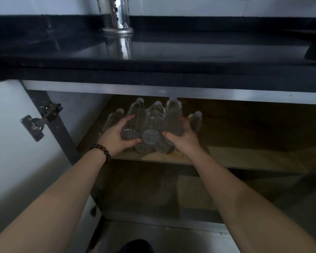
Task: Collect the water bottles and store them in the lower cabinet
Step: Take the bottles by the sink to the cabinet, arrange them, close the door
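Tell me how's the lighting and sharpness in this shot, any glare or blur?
Head view: dim overall, the cabinet interior in shadow, so the clear bottles blend together; glare on the metal cylinder, mirrored in the glossy counter; soft throughout, wide-angle bending at the edges.

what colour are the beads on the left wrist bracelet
Dark brown, wood-like beads on the bracelet, seen in the head view.

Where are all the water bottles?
The water bottles lie bunched on the cabinet shelf under the counter, between the left hand and right hand.
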A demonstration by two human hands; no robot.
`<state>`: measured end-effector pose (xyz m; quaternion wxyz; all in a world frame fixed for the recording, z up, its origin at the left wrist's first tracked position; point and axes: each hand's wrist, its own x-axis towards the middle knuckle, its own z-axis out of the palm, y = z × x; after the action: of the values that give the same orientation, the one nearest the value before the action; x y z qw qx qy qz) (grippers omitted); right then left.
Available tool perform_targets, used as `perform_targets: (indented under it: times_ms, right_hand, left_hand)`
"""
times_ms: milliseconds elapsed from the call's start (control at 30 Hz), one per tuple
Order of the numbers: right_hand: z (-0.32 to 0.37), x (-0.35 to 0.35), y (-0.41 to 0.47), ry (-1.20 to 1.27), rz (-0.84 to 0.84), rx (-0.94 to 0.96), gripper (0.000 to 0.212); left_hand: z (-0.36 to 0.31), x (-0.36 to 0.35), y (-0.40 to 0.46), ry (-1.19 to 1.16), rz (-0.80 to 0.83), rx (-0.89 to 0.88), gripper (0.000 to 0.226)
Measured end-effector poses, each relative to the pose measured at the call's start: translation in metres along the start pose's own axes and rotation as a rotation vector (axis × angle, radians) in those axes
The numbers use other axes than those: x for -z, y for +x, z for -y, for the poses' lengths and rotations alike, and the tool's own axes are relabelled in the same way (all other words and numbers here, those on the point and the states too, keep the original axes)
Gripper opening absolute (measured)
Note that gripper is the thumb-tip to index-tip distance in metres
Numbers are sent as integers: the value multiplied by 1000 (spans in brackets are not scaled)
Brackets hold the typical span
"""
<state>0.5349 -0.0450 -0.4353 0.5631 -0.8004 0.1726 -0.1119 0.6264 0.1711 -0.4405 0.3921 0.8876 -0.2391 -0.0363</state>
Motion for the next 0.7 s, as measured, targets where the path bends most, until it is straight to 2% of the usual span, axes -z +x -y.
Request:
perform_targets:
  times_ms: [167, 233, 300, 400, 467, 600, 700]
  right_hand:
    - [1, 1, 0, -34, 62, 6, 74]
    - [2, 3, 0, -68, 96, 19, 78]
    - [4, 5, -1, -153, 129, 31, 83]
    - [7, 11, -2, -211, 194, 13, 71]
    - [9, 18, -3, -241, 210, -35, 59]
    - [-1, 35, 4, -145, 127, -140, 55]
    - [-11, 49, 8, -6, 49, -58, 35]
  left_hand:
    - [2, 5, 0, -1, 36, 34, 95]
    - [-9, 4, -1, 90, 45, 14, 110]
    - [-30, -7, -5, 288, 16, -105, 118]
    - [-61, -36, -3, 632, -31, -338, 111]
    - [-73, -54, 6, 753, -44, -414, 105]
    - [-75, -67, 24, 737, 0, -369, 86]
    - [-69, -68, 25, 693, -24, -362, 82]
